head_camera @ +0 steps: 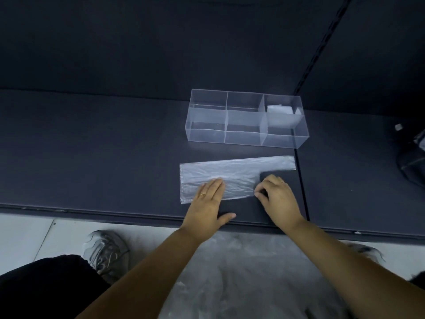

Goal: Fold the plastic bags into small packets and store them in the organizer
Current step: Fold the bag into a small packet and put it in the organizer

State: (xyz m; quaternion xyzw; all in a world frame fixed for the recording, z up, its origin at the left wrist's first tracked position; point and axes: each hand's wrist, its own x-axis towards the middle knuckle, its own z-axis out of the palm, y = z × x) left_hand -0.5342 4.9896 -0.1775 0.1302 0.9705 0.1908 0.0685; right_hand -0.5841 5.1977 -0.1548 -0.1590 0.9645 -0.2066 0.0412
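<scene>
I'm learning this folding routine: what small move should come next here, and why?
Probably fold the right end of the bag leftward over itself. The left hand presses the bag flat, the right hand pinches its near right edge, and it lies as a long strip, too long for the organizer.

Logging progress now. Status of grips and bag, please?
Left grip presses plastic bag flat. Right grip pinches its right edge. Packet already in organizer. Nothing blocks it.
</scene>
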